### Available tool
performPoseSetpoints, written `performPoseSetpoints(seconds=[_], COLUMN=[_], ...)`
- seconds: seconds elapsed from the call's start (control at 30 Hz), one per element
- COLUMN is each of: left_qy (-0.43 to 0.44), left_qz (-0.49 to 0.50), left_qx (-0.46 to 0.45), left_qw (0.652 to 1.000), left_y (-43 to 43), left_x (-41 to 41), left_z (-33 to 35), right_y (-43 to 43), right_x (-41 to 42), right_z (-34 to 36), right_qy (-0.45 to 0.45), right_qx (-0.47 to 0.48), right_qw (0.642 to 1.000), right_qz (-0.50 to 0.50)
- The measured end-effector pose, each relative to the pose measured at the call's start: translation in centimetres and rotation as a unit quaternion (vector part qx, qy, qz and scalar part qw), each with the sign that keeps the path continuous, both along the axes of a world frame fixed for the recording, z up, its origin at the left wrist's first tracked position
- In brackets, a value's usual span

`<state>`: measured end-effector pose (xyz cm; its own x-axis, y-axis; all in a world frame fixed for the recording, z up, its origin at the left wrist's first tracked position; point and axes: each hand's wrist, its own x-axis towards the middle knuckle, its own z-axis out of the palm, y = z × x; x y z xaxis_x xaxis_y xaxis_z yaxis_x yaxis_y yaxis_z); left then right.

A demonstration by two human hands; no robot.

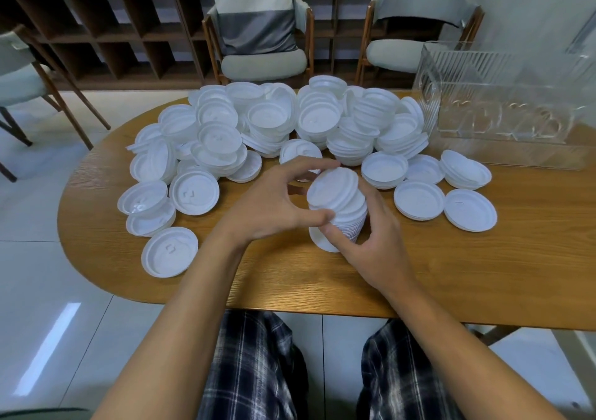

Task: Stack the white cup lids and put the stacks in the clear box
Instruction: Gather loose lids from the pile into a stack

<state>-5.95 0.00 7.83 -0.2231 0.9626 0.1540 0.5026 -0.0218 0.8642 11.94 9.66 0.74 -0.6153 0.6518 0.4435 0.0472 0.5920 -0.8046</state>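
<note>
**Head view.** Both hands are gripping one stack of white lids at the centre of the frame, just in front of the heap of loose lids.

- **Left hand:** The left hand is curling round the stack's upper end, with the thumb pressing the near side and the fingers arching over the far rim.
- **Right hand:** The right hand is wrapping the lower end from the right, its fingers closing round the bottom lids.
- **Stack:** It is standing nearly upright, slightly tilted, with its top face turning toward the camera. Whether its base is touching the counter cannot be told.
- **Box:** The clear box is sitting at the upper right of the frame, on the far right part of the counter. It is well apart from the stack, and single lids and low piles are lying between the two. No lids are showing inside it.

**Key relation.** The box is lying up and to the right of the held stack, on the right hand's side, so the right hand is the nearer one.

**Judgement.** Stacking is in hand and most lids are still lying loose. The coming carry is likely calling for a lift over the lids in between, with the stack held from both ends so that it is not fanning apart.
</note>
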Motion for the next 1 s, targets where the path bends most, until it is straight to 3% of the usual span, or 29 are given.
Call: performPoseSetpoints(seconds=[0.17, 0.4, 0.77, 0.9, 1.0], left_qy=[0.004, -0.011, 0.022, 0.036, 0.022], left_qz=[-0.039, 0.047, 0.049, 0.075, 0.065], left_qx=[-0.022, 0.069, 0.020, 0.076, 0.060], left_qw=[0.999, 0.996, 0.998, 0.994, 0.996], left_y=[-0.2, 0.3, 0.4, 0.4, 0.6], left_x=[0.2, 1.7, 2.1, 2.2, 1.8], left_z=[-0.1, -0.8, -1.1, -1.3, -1.3], right_y=[0.0, 0.1, 0.2, 0.1, 0.0], right_x=[-0.1, 0.0, 0.1, 0.1, 0.1], right_z=[-0.2, -0.2, -0.4, -0.3, -0.2], right_qy=[0.001, -0.004, 0.025, 0.020, 0.019], right_qx=[-0.001, -0.029, -0.065, -0.054, -0.057], right_qw=[1.000, 1.000, 0.997, 0.998, 0.998], right_qz=[-0.002, 0.005, 0.015, 0.017, 0.019])
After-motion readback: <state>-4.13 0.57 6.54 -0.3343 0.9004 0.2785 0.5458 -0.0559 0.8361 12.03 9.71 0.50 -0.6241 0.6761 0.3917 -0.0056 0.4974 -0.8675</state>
